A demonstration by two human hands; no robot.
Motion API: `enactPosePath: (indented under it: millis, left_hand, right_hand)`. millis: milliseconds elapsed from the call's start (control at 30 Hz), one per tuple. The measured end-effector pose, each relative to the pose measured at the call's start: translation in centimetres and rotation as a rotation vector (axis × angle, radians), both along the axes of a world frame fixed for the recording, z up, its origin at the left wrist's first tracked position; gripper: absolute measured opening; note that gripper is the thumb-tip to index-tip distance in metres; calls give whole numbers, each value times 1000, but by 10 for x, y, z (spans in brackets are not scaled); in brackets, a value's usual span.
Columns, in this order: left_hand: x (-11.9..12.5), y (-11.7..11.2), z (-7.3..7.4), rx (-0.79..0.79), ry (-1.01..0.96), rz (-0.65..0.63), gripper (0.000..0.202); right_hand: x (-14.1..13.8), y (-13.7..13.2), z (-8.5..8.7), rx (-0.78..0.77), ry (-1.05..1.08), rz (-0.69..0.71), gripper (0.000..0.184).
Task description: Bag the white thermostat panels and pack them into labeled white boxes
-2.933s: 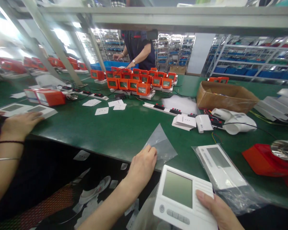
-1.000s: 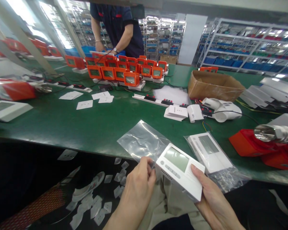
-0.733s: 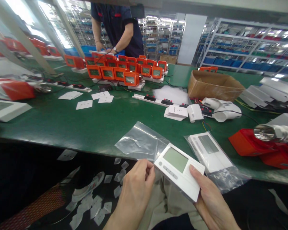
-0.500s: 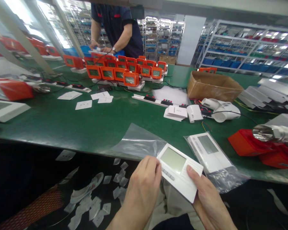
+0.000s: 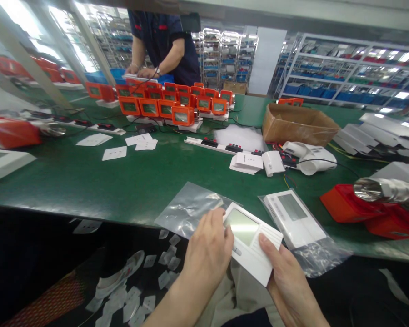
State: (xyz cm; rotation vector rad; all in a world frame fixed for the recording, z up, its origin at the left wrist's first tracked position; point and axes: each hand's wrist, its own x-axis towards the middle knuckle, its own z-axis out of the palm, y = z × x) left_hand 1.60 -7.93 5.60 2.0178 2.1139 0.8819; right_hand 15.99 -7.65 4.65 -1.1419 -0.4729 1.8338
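Observation:
A white thermostat-like unit (image 5: pixel 255 261) with a grey screen and small buttons is tilted over the table's front edge. My right hand (image 5: pixel 291 281) is closed on its right end, thumb on the front face. My left hand (image 5: pixel 207 243) is closed around the left end, its bent fingers covering some buttons; the fingertips' exact hold is partly hidden. Behind my left hand a clear plastic bag (image 5: pixel 187 206) lies flat on the table. A second white unit (image 5: pixel 295 218), inside a clear bag, rests just right of the held one.
Orange-framed lamps (image 5: pixel 182 116) stand in rows at the back, near a co-worker (image 5: pixel 167 45). A cardboard box (image 5: pixel 296 127), white cards (image 5: pixel 114 153) and a stack of white cards (image 5: pixel 247 162) lie on the green table (image 5: pixel 71 181). Orange housings (image 5: pixel 352 204) with metal fittings sit at right.
My left hand has shifted up over the unit's left end and covers more of its buttons. The empty bag is spread differently. The view has shifted slightly.

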Motion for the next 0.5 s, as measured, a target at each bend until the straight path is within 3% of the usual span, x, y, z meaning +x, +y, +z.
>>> enactPosePath:
  millis: [167,500]
  left_hand:
    - [3,23,8,-155,208,-31,14]
    - [14,32,19,-16,250,-296,11]
  right_hand:
    - [0,2,-3,24,-2,14,65]
    - [-2,4,2,95,-25,-4,63]
